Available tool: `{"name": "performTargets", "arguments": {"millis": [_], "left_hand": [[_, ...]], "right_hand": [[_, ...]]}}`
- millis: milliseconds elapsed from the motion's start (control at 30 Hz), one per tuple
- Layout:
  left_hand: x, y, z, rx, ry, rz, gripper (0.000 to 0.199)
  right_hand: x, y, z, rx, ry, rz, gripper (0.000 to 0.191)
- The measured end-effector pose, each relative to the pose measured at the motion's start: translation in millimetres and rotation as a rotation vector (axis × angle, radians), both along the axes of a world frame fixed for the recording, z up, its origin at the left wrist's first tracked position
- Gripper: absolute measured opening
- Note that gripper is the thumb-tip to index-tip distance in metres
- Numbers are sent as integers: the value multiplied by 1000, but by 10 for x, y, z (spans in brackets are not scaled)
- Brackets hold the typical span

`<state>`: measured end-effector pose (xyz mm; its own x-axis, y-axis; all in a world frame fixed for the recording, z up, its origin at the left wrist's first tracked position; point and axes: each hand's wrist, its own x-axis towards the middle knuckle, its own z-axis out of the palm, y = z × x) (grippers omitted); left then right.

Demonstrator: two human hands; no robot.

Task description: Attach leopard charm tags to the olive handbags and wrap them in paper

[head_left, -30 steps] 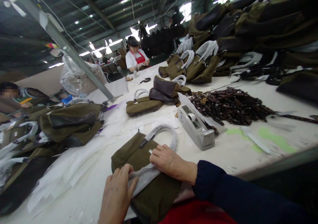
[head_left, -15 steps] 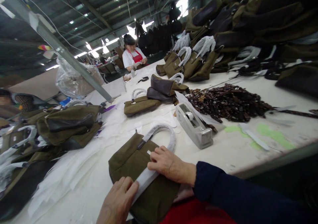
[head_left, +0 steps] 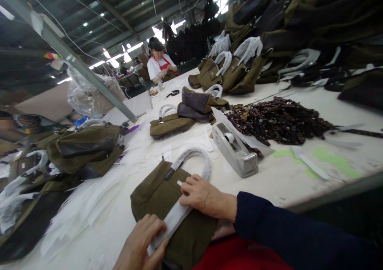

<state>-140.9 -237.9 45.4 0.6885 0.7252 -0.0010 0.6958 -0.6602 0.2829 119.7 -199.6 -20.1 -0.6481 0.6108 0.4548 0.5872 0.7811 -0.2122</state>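
An olive fabric handbag (head_left: pixel 152 190) lies on the worktable in front of me. Its far handle (head_left: pixel 206 162) arches up, wrapped in white material. Across the bag runs a white wrapping strip (head_left: pixel 175 221); whether a second handle is inside it I cannot tell. My right hand (head_left: pixel 203 196) pinches the strip's upper end, and a small pale tab shows by the fingertips. Around the lower end, the thumb and fingers of my left hand (head_left: pixel 143 242) are closed, thumb below and fingers above.
A grey tape dispenser (head_left: pixel 239 154) stands right of the bag, near a heap of dark brown straps (head_left: pixel 284 120). White sheets (head_left: pixel 83 214) spread leftward beside stacked olive bags (head_left: pixel 86 146). More bags (head_left: pixel 227 72) pile up behind. A co-worker (head_left: pixel 161 62) sits across the table.
My left hand's fingers have shifted along the strip, and its thumb has moved to the lower side. The right hand stays nearly in place on the strip.
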Motion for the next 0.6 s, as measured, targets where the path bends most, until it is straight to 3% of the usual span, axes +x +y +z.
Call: {"name": "performTargets", "arguments": {"millis": [133, 333, 533, 600], "left_hand": [[95, -61, -35, 14, -53, 117, 11], [105, -56, 5, -27, -77, 100, 12], [125, 77, 61, -353, -20, 216, 32], [150, 124, 49, -415, 0, 259, 28]], "right_hand": [[-1, -5, 1, -3, 0, -9, 9], [29, -8, 22, 8, 7, 4, 9], [36, -5, 2, 18, 3, 26, 9], [37, 14, 11, 16, -6, 28, 9]]}}
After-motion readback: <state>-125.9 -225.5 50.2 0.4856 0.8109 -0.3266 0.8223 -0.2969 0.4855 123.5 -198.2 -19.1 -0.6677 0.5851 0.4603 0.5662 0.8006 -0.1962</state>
